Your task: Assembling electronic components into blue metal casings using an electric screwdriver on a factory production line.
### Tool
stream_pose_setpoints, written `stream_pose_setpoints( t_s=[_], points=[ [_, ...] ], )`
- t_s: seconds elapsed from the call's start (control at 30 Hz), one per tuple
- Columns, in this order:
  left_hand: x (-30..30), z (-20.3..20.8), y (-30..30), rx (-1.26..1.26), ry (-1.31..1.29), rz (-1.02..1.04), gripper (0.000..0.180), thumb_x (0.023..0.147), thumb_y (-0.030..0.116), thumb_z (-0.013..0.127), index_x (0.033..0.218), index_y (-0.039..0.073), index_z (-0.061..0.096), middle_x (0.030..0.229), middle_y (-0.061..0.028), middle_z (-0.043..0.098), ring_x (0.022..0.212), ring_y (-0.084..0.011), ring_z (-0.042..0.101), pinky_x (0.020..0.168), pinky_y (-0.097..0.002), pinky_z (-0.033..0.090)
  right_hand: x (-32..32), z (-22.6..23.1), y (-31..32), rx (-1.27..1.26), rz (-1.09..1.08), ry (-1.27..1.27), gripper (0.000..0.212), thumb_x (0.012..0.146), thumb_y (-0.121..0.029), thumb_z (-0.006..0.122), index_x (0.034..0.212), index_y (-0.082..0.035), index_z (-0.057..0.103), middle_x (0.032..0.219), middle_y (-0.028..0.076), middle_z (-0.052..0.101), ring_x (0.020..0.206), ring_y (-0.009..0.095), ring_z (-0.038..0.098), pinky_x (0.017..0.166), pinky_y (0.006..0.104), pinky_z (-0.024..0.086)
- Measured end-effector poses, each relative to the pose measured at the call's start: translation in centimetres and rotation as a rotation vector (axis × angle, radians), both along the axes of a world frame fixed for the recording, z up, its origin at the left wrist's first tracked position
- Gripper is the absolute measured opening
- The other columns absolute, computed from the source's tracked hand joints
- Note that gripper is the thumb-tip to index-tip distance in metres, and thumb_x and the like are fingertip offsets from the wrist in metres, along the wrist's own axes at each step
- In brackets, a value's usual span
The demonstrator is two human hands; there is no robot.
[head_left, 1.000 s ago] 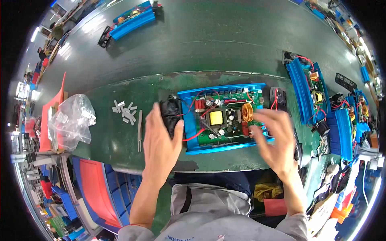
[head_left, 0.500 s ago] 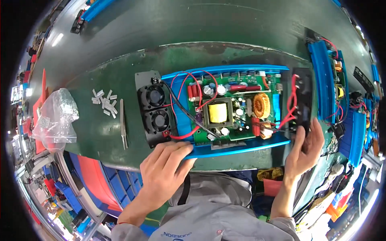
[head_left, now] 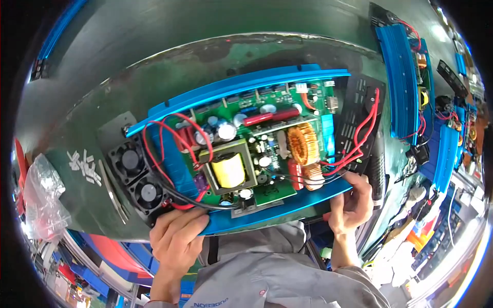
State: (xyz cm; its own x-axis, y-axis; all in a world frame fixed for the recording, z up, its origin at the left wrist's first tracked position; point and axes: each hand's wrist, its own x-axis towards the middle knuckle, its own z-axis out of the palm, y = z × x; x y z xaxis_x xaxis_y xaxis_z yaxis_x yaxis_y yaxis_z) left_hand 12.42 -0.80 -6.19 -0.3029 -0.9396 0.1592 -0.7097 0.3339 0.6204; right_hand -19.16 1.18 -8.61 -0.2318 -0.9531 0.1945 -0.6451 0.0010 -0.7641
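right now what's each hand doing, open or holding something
Left hand: closed on the blue housing, at the left end of its near wall.
Right hand: closed on that wall's right end.

The left hand [head_left: 177, 240] hides a corner of the blue metal housing [head_left: 277, 209]; another blue profile [head_left: 60, 30] is cut off, upper left.

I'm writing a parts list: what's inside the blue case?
The blue case holds a green circuit board bearing a yellow transformer and copper coil, among other parts. The board's underside and the case floor below it are covered.
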Motion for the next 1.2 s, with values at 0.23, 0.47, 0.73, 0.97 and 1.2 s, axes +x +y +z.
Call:
stream_pose_setpoints(
  t_s=[0.23,0.47,0.73,0.97,1.2],
  points=[
    [-0.7,-0.1,-0.1,-0.032,-0.011,0.039,0.030,0.068,0.002,0.082,0.094,0.009,0.070,0.094,-0.0062,0.076,0.080,-0.0256,0.065,0.072,-0.0340,0.052,0.2,0.4,0.2,-0.005,0.001,0.135,0.038,0.072,0.007,0.076,0.109,0.000,0.067,0.100,0.016,0.073,0.084,0.027,0.071,0.074,0.0336,0.056],
    [-1.1,-0.5,0.3,-0.062,0.033,0.084,0.032,0.069,0.002,0.084,0.096,0.008,0.069,0.095,-0.0086,0.076,0.082,-0.0269,0.066,0.075,-0.0342,0.053,-0.5,0.5,0.4,-0.180,-0.008,0.097,0.039,0.079,0.010,0.071,0.116,0.004,0.060,0.109,0.016,0.064,0.070,0.013,0.057,0.053,0.0215,0.042],
    [-0.8,0.4,0.2,-0.075,0.004,0.105,0.032,0.070,0.002,0.084,0.098,0.008,0.069,0.098,-0.0100,0.076,0.085,-0.0290,0.068,0.076,-0.0360,0.055,0.1,1.1,-2.3,-0.006,-0.172,-0.003,0.043,0.090,0.007,0.067,0.132,0.001,0.059,0.105,0.006,0.065,0.074,0.005,0.057,0.057,0.0170,0.043],
    [4.4,2.5,-0.5,-0.328,-0.014,0.500,0.027,0.079,0.007,0.081,0.103,0.007,0.068,0.096,-0.0085,0.070,0.085,-0.0275,0.066,0.075,-0.0383,0.052,-3.0,4.9,-2.2,-0.067,-0.290,0.171,0.033,0.097,-0.009,0.065,0.130,-0.007,0.062,0.109,0.002,0.066,0.081,0.005,0.054,0.058,0.0189,0.042],
    [7.9,-0.8,-0.3,-0.235,-0.182,0.586,0.022,0.084,0.016,0.076,0.104,0.009,0.067,0.097,-0.0064,0.062,0.086,-0.0264,0.064,0.071,-0.0367,0.053,8.2,12.4,-7.7,-0.134,0.370,0.059,0.017,0.095,-0.001,0.064,0.112,-0.004,0.067,0.101,0.001,0.065,0.077,0.005,0.055,0.061,0.0193,0.042]
  ],
)
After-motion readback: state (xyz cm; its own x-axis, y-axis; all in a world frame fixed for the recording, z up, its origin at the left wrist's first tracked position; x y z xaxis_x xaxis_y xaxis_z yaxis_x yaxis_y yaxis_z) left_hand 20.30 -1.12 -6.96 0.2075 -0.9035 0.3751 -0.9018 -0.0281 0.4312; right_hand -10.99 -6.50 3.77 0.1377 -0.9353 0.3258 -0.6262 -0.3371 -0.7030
